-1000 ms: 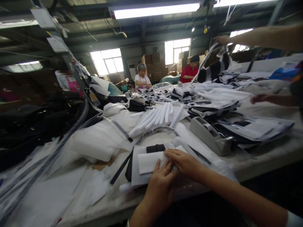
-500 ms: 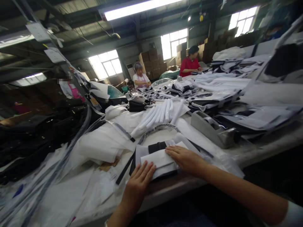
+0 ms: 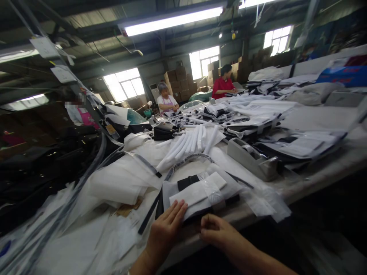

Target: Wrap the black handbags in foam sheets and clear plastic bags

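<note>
A black handbag (image 3: 187, 182) lies flat at the front table edge, partly wrapped in thin white material. Its padded strap (image 3: 195, 156) arches behind it. Across its front lies a folded white sheet (image 3: 190, 194), with a shiny clear strip (image 3: 212, 191), apparently tape, over its right part. My left hand (image 3: 168, 225) rests on the left end of the sheet, fingers stretched out. Just in front of the bag's lower edge is my right hand (image 3: 219, 233), its fingers curled in towards the thumb; anything between them is too small to make out.
A grey tape dispenser (image 3: 252, 158) stands right of the bag. White tubes (image 3: 186, 143) lie behind it, and loose white sheets (image 3: 120, 177) cover the left side. Wrapped bags (image 3: 301, 143) are piled at the right. Two co-workers (image 3: 167, 99) sit across the table.
My right hand has come off the white sheet and moved down to the table's front edge, its fingers now curled. The clear strip under it now shows. My left hand stays in place.
</note>
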### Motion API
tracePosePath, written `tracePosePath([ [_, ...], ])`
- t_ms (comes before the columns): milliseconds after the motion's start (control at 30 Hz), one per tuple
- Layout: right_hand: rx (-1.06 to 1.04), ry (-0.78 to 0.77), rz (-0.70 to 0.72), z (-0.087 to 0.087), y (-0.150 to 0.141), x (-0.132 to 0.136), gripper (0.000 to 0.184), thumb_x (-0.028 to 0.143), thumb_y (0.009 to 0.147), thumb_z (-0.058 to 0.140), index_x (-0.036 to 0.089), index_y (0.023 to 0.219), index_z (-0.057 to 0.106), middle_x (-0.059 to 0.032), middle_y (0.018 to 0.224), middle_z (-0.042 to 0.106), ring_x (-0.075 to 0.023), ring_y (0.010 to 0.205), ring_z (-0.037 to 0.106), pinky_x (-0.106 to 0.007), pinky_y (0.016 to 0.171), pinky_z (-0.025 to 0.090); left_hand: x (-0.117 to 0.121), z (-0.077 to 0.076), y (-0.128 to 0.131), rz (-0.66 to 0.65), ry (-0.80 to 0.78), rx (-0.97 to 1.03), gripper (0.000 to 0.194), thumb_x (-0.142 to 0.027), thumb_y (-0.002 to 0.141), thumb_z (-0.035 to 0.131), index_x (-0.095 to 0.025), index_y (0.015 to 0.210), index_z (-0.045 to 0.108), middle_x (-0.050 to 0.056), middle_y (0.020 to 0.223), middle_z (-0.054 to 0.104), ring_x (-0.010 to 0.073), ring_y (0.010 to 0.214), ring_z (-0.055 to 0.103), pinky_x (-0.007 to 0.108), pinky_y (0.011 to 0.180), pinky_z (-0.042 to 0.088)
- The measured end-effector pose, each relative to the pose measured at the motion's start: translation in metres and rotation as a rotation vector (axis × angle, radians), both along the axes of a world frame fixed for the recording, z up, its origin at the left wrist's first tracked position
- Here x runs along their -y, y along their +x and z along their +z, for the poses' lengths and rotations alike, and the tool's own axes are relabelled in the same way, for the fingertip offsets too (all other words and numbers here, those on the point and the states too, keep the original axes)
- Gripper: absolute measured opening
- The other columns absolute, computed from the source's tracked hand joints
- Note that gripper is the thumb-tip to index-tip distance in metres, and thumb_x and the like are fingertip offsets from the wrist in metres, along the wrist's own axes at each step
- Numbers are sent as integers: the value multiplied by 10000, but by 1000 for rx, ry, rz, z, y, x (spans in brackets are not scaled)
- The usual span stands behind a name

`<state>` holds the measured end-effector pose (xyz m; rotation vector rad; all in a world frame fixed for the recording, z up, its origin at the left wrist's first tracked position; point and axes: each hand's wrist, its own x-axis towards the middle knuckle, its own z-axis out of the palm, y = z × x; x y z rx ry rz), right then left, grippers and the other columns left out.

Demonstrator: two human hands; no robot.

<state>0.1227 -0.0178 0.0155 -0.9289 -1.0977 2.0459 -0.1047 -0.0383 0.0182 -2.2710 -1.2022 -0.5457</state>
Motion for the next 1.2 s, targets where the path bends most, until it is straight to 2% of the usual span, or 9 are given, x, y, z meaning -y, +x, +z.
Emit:
tracePosePath([
  [200,-135,13,-118,10,-24,10,230,118,507,554,204,707,478,66,648,401,-113,647,359,-217,624,295,0,0,-4,62,-49,73,412,-157,998,427,-220,1399,496,65,1356,618,201,1183,626,269,893,579],
  [333,-232,7,-229,11,-37,6,287,97,488,523,211,751,514,57,689,494,-128,698,444,-220,644,320,3,2,1,171,-25,152,501,-184,998,439,-261,1487,369,60,1367,611,177,1118,668,208,776,597],
  [500,-264,8,-254,13,-41,0,325,102,512,531,193,816,602,21,764,632,-159,804,577,-236,709,391,6,-6,9,203,-29,96,752,-378,938,541,-133,1554,186,180,1484,465,304,1277,551,372,922,575],
  [633,-151,111,-193,9,-33,-5,304,115,556,551,194,839,629,13,800,687,-170,818,641,-257,759,453,3,-20,10,234,40,98,708,-211,957,497,-191,1566,137,151,1441,525,261,1234,592,327,898,580],
  [800,446,843,-31,10,32,-28,292,161,805,595,212,1059,728,-79,1131,718,-258,1097,642,-393,988,487,1,-22,14,249,-22,114,686,-78,956,375,-273,1564,124,68,1469,502,210,1236,589,292,914,573],
  [900,914,1179,-14,3,94,-48,426,192,830,661,210,1256,655,-122,1376,600,-345,1375,428,-581,1167,269,2,-18,12,276,-13,145,669,-100,953,376,-261,1562,150,73,1458,515,219,1198,618,280,835,605],
  [1000,1188,1309,39,-13,144,-61,678,159,715,765,163,1363,566,-163,1485,477,-406,1424,323,-667,1167,191,1,-16,9,322,-25,186,664,-146,957,414,-259,1561,160,79,1460,515,227,1167,640,271,796,616],
  [1100,1207,1399,56,-25,167,-66,568,17,784,609,184,1327,597,-127,1420,561,-331,1381,429,-598,1177,250,-1,-15,8,349,-33,217,669,-161,957,430,-284,1558,164,67,1459,519,223,1159,644,263,788,617],
  [1200,1114,1394,63,-21,168,-70,490,-19,829,478,226,1203,679,-74,1294,671,-260,1292,547,-547,1189,249,-2,-15,9,335,-49,213,684,-144,950,425,-299,1559,154,55,1446,535,219,1159,644,257,783,617],
])
